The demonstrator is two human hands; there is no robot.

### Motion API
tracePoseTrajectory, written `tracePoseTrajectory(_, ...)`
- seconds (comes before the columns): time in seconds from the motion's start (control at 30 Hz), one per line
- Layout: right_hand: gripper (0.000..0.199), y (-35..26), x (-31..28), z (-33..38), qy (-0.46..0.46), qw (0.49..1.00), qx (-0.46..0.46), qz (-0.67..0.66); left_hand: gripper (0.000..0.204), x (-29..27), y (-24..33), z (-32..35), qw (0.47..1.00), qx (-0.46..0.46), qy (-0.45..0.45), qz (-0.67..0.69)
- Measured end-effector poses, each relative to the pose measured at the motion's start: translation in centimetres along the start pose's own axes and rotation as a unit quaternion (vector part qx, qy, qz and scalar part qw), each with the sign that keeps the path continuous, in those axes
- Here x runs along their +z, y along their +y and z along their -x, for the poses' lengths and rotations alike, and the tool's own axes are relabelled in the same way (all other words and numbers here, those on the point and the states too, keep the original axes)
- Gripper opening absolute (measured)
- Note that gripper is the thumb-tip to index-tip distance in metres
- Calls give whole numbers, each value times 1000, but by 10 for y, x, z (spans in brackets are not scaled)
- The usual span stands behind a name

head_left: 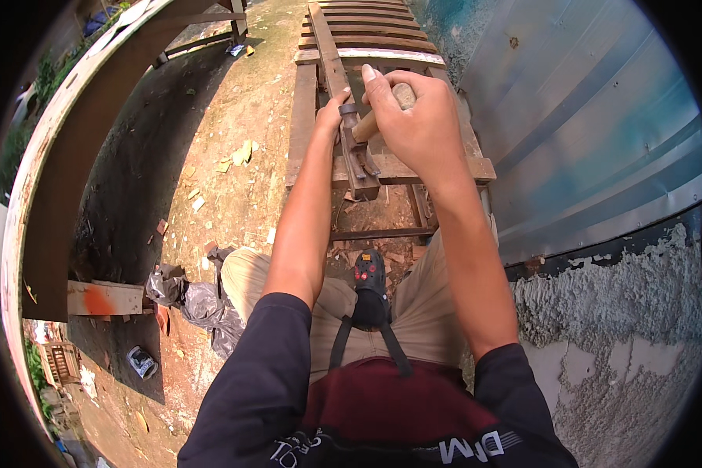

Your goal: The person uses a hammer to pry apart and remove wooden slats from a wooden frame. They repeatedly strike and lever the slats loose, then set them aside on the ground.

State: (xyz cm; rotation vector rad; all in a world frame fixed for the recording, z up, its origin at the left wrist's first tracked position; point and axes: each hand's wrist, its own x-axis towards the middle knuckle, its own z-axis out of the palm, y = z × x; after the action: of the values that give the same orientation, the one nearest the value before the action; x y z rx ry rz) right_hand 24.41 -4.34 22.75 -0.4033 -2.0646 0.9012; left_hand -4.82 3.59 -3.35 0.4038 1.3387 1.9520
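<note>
My right hand (423,125) is closed around the wooden handle of a claw hammer (364,131). The hammer's dark metal head lies over the near end of a long wooden beam (331,58), its claw toward me; whether it touches the wood I cannot tell. With my left hand (331,115) I grip that same beam from its left side, just beyond the hammer head, and some of those fingers are hidden. The beam runs away from me along a wooden frame (303,117) and crosses its near crosspiece (433,170).
Several slats (366,30) span the frame's far part. A blue metal sheet wall (585,132) stands close on the right, above rough plaster (608,304). Left are a large wooden board (62,148), a black plastic bag (210,308) and a can (142,363). Wood scraps (243,152) litter the ground.
</note>
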Motion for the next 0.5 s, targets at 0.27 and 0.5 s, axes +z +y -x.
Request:
tracePoseTrajectory(0.27,40,26,-107,-23,-339,884,156,282,99,47,33,31,922,-63,191,-330)
tracePoseTrajectory(0.5,42,144,-138,6,-509,784,343,88,100,139,54,102,801,-58,209,-558)
